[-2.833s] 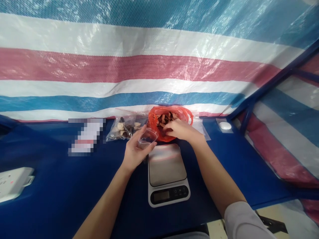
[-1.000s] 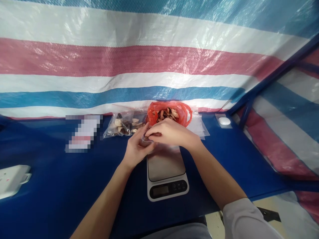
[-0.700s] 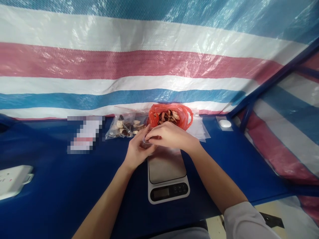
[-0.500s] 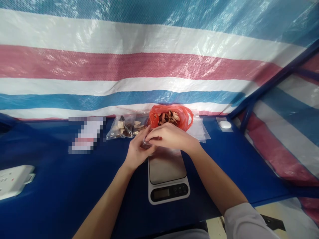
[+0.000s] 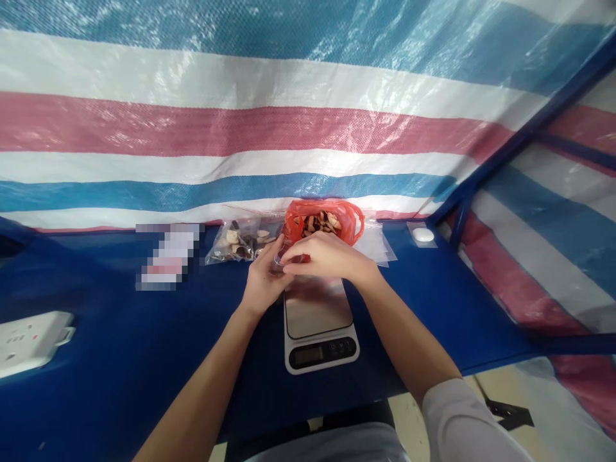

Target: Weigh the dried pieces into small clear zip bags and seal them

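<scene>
My left hand is curled around a small clear plastic cup, which is mostly hidden by my fingers. My right hand lies over the cup's rim with its fingers bunched, and I cannot tell whether they pinch anything. Both hands hover just above the far end of a digital kitchen scale. Behind them stand a red plastic bag full of brown and pale pieces and a clear zip bag of similar pieces.
A stack of clear flat bags lies right of the red bag, near a small white round object. A blurred paper and a white power strip rest on the blue table top. A striped tarp hangs behind.
My right hand has come out of the red bag and over the cup, which my left hand still holds. The view has also shifted slightly.
</scene>
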The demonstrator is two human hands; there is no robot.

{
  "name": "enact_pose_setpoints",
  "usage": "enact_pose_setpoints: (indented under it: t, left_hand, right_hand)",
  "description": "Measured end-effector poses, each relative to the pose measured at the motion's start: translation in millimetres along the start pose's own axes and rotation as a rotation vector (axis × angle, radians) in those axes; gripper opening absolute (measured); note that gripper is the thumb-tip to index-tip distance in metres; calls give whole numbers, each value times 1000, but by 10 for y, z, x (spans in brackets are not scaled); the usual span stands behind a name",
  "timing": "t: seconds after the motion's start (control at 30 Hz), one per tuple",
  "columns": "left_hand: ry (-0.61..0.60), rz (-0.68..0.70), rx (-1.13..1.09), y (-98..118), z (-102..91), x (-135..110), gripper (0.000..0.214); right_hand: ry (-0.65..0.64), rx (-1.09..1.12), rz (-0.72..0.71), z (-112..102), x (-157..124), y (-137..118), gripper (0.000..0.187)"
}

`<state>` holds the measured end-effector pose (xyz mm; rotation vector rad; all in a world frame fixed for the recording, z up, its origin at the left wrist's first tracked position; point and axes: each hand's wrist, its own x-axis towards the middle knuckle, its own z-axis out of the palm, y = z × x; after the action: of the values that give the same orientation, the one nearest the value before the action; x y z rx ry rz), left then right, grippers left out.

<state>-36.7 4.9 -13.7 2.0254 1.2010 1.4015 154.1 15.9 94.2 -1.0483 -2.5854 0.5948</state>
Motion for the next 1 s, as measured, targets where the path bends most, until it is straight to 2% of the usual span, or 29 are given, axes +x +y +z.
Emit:
enact_pose_setpoints:
  t: [0.07, 0.2, 0.37, 0.43, 0.53, 0.7, 0.83, 1.0]
  left_hand:
    - [14, -7, -1, 33, 12, 1, 72]
    - [1, -35, -23, 133, 25, 6, 76]
    - [-78, -144, -222, 154, -64, 17, 89]
    - [-123, -222, -280, 124, -131, 38, 84]
    - [-57, -317, -339, 78, -217, 69, 73]
    - [-190, -445, -400, 79, -271, 45, 55]
    - [-145, -387, -384, 164, -284, 29, 45]
    - [-130, -266, -228, 275, -257, 66, 48]
  right_hand:
    - [-12, 0, -23, 24, -12, 3, 17]
    - [66, 18, -37, 27, -80, 67, 17]
    - [146, 151, -88, 5, -178, 177, 16]
    - [185, 196, -126, 10, -213, 214, 16]
    - [255, 248, -186, 39, -266, 252, 18]
    - [302, 299, -127, 114, -362, 248, 12]
    - [308, 316, -73, 161, -443, 213, 13]
    - [308, 335, -45, 187, -491, 189, 20]
